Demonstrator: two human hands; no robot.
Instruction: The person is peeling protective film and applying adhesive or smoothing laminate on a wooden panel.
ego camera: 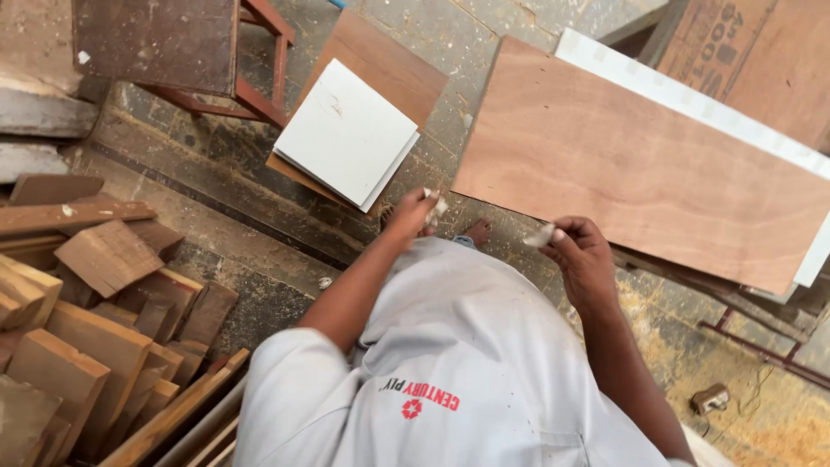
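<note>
Person in a dusty woodshop holds a pale scrap in each hand above the floor.

The left hand (415, 212) pinches a small whitish piece (437, 206) in closed fingers; the right hand (581, 251) grips a similar pale scrap (539, 235), though what either scrap is stays hard to make out. A plywood sheet (640, 169) lies far right, partly cut off; a white board (346, 131) rests far centre, offcuts (95, 320) heaped left. A bare foot (478, 231) peeks past the shirt.

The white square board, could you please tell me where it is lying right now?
In the head view the white square board lies on the floor ahead of the person's left hand, resting on a brown plywood piece, with the large plywood sheet to its right.
</note>
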